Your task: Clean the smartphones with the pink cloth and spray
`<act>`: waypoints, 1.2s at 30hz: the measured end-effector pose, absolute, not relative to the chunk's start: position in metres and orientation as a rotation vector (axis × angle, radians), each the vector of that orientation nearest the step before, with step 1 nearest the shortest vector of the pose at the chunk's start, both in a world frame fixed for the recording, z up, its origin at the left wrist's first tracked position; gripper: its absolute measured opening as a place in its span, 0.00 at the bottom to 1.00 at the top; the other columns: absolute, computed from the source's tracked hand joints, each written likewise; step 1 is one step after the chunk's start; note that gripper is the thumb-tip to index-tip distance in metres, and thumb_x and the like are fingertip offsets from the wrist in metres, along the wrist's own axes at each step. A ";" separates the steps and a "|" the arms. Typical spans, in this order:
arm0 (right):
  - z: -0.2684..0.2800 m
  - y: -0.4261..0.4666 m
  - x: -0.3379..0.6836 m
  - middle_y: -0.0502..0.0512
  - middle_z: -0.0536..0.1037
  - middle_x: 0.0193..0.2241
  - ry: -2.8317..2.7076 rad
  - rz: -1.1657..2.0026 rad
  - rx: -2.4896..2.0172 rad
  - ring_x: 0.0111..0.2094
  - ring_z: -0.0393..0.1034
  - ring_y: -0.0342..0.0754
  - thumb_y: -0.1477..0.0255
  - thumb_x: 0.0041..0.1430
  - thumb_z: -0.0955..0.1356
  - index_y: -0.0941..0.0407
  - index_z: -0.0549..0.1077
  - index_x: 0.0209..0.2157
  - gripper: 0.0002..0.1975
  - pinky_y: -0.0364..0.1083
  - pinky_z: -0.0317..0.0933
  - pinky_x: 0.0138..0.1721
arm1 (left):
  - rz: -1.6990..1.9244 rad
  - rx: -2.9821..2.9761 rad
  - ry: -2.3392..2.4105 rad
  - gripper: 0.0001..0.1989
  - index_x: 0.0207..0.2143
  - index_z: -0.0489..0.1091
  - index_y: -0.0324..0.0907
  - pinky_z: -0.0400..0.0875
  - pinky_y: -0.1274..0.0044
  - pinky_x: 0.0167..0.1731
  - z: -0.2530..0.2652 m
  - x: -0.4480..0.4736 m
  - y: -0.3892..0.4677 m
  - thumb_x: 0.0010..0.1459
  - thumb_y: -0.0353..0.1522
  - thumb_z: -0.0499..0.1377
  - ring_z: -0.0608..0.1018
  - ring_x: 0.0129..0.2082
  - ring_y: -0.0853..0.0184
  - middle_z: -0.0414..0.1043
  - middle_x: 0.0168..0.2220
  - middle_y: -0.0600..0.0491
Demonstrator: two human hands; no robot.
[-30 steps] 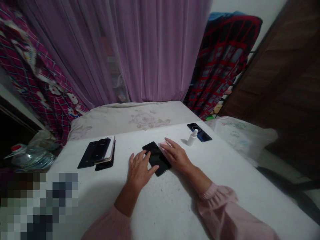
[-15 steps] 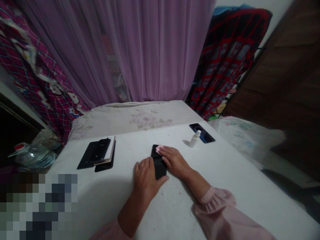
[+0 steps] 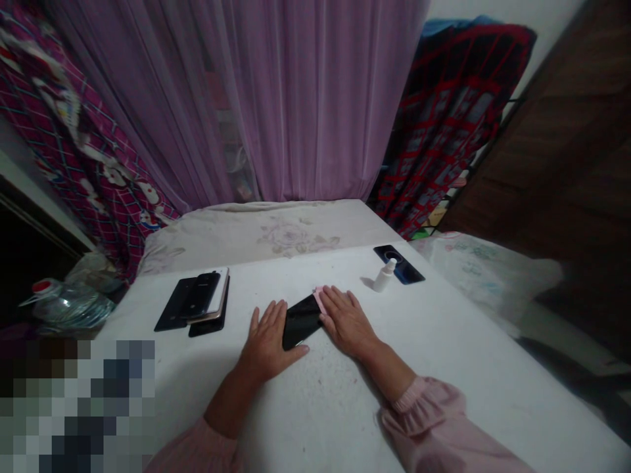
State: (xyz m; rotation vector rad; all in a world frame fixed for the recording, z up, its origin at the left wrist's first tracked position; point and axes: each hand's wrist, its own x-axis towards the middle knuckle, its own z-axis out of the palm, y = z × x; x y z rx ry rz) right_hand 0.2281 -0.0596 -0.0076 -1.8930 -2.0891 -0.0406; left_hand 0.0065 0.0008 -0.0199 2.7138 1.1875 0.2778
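Note:
A black smartphone (image 3: 302, 322) lies slanted on the white tabletop between my hands. My left hand (image 3: 269, 341) grips its left end, the thumb along the near edge and the fingers at the far side. Over the phone's right end, my right hand (image 3: 348, 323) presses a small pink cloth (image 3: 320, 299), which is partly hidden beneath the fingers. The phone's dark face shows between the two hands.
To the left lies a group of stacked phones (image 3: 201, 295), dark and white. A white spray bottle (image 3: 384, 276) stands at the right, beside a dark blue phone (image 3: 407, 268). A water jug (image 3: 69, 302) is beyond the table's left side.
The phone has turned from nearly upright to a slant, its near end swinging left. My left hand moved left with it, and my right hand shifted slightly right with the cloth.

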 end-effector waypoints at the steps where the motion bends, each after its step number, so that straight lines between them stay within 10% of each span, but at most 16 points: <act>1: -0.008 -0.058 0.226 0.64 0.59 0.63 -2.078 -0.046 -1.922 0.64 0.52 0.59 0.66 0.67 0.59 0.59 0.58 0.63 0.26 0.64 0.48 0.61 | 0.285 2.719 1.191 0.42 0.65 0.50 0.35 0.41 0.53 0.63 -0.020 0.008 -0.001 0.55 0.49 0.56 0.54 0.66 0.50 0.52 0.65 0.38; 36: -0.014 -0.043 0.194 0.64 0.59 0.63 -2.041 -0.017 -1.909 0.65 0.48 0.59 0.64 0.67 0.57 0.62 0.60 0.62 0.26 0.62 0.44 0.63 | 0.268 2.763 1.052 0.35 0.63 0.54 0.41 0.42 0.60 0.64 -0.011 0.017 0.029 0.59 0.49 0.53 0.54 0.66 0.56 0.57 0.65 0.45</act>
